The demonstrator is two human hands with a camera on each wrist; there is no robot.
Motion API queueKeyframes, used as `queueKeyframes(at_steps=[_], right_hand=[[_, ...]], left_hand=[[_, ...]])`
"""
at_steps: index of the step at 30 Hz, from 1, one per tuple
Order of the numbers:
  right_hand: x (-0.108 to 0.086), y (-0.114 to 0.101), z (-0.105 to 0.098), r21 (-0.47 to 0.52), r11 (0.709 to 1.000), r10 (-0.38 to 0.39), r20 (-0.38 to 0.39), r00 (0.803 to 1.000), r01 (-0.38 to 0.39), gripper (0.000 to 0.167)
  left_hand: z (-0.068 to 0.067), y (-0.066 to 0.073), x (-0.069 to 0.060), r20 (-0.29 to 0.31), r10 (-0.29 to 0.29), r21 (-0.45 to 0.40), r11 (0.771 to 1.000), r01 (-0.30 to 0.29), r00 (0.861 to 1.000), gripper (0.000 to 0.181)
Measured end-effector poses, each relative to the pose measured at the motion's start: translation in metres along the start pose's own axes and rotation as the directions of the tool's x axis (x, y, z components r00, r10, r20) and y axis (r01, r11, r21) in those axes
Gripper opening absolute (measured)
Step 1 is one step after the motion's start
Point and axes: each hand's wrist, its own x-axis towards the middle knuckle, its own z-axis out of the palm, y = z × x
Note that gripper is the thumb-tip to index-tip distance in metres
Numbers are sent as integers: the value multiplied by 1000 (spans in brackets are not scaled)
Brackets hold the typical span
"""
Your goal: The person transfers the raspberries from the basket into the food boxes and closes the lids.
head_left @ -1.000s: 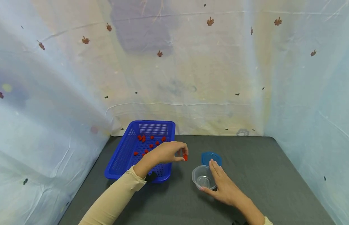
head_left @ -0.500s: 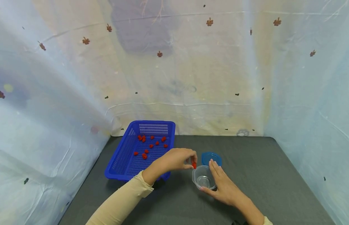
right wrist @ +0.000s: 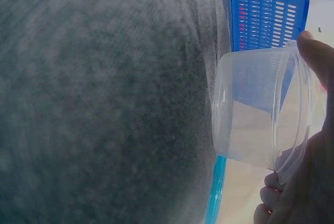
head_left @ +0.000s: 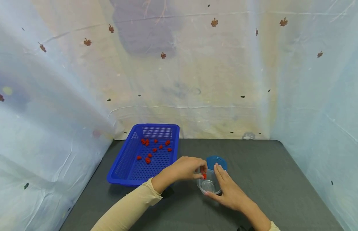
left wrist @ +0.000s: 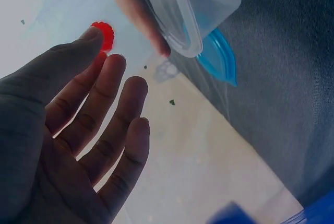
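My left hand (head_left: pixel 186 169) is above the left side of a clear plastic container (head_left: pixel 206 187). Between thumb and fingertips it pinches a small red raspberry-like berry (left wrist: pixel 107 37), whose bumpy edge shows in the left wrist view. With thumb and fingers spread around the rim, my right hand (head_left: pixel 232 193) holds the container upright on the table. No berry is visible on the container's floor. Just behind it lies a blue lid (head_left: pixel 216 161). At the left, a blue perforated basket (head_left: pixel 121 170) has several more red berries (head_left: pixel 148 160) scattered over its bottom.
The dark grey tabletop (head_left: pixel 271 173) reaches back to a pale patterned curtain (head_left: pixel 196 80), which also hangs along both sides. The basket stands near the table's left edge, and its raised wall is beside my left forearm.
My left hand has carried the pinched berry rightward and nearer, from beside the basket to over the container's rim. The right hand and the container stay in place.
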Motion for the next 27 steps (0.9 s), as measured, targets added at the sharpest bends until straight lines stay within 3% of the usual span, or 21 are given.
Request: queueKeyframes(at_steps=[4, 9, 22, 27], right_hand=[[0, 0, 0, 3, 1000, -4, -2, 1000, 4, 117], [0, -1, -1, 0, 1000, 3, -5, 1000, -3, 117], [1, -3, -1, 21, 1000, 22, 15, 1000, -22, 118], [2, -3, 0, 16, 999, 27, 10, 1000, -28, 119]], left_hand=[[1, -1, -2, -15, 3, -8, 1000, -3, 1000, 20], [-8, -6, -7, -27, -24, -85, 996, 21, 999, 17], [-29, -30, -24, -45, -125, -274, 956, 108, 991, 14], [-37, -40, -33, -52, -158, -297, 945, 136, 986, 15]])
